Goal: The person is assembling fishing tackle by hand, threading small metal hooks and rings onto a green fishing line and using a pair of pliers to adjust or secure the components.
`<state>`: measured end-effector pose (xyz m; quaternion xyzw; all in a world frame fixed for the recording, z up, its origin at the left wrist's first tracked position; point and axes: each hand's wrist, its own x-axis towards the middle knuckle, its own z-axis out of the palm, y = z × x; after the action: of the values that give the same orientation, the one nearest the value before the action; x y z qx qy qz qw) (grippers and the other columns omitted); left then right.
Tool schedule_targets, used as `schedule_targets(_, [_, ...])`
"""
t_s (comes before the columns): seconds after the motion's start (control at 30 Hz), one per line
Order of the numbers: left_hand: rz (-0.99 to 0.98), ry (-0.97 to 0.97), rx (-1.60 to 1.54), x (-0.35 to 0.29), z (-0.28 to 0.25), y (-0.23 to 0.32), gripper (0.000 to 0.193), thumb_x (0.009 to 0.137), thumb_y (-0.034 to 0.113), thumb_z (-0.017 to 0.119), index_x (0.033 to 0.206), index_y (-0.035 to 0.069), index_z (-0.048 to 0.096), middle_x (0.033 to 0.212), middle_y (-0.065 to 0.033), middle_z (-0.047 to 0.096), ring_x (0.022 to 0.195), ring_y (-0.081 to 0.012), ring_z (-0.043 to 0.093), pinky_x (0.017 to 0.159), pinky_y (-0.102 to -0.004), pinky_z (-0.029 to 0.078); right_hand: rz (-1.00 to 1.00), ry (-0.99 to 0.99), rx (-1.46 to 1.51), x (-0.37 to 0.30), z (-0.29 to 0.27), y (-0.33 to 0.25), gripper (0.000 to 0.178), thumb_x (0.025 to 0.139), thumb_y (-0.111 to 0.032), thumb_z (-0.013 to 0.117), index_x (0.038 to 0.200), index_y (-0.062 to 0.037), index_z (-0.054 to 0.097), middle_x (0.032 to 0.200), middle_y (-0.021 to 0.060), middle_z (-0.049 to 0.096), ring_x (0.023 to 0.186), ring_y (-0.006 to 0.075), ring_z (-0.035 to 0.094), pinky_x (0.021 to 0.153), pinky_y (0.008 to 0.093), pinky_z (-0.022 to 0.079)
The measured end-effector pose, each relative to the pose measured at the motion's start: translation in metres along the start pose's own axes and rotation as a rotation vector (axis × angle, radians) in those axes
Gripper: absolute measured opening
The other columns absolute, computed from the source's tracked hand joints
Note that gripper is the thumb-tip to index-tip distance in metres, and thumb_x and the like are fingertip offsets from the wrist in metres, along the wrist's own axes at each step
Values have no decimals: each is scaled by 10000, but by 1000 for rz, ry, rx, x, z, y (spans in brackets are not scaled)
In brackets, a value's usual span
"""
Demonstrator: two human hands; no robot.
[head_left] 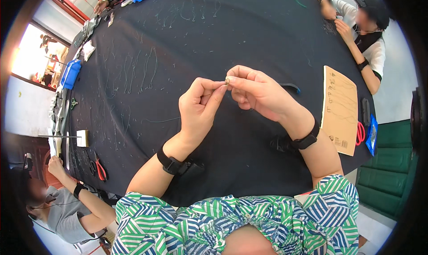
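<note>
My left hand (198, 105) and my right hand (261, 93) meet above the middle of the dark cloth, their fingertips pinched together. Between them is a small ring-like loop (227, 81), yellowish and too small to name surely. A thin greenish cord (162, 120) runs leftward from behind my left hand across the cloth; whether it joins the loop is hidden. Left of my hands, several knotted cords (145, 70) lie side by side.
A brown cardboard sheet (341, 110) with cords lies right, beside red-handled scissors (360, 133) and a blue packet (371, 135). Red-handled pliers (100, 168) and a blue tray (70, 74) lie left. Co-workers sit around the dark tablecloth (249, 165).
</note>
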<state>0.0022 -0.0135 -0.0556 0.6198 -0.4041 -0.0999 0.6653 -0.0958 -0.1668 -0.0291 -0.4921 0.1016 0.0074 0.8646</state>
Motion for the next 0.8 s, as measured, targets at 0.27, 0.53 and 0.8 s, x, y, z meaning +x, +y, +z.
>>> schedule_targets(0.27, [248,68,277,4,-2,0,48,897,-12,680,920,17,649,623,92,373,566,-4,309,501,-191,270,48,47,149,-1,8,3,151,977,-233,587,1006,-85,579,843,-41,513,656,45,427,569,233,340])
schedule_targets(0.53, [-195,87,-133,2,0,1,73,953,80,640,939,11,623,675,102,478,590,19,375,531,-156,308,-408,253,-683,-1,3,2,129,955,-173,613,967,-46,599,830,-23,601,638,31,501,569,192,402])
schedule_targets(0.8, [-363,32,-384,1,-2,9,95,974,112,625,985,18,615,908,25,626,783,5,534,699,-149,417,-497,286,-1019,-11,12,-16,125,874,-146,672,886,-23,653,798,71,659,641,159,587,574,273,450])
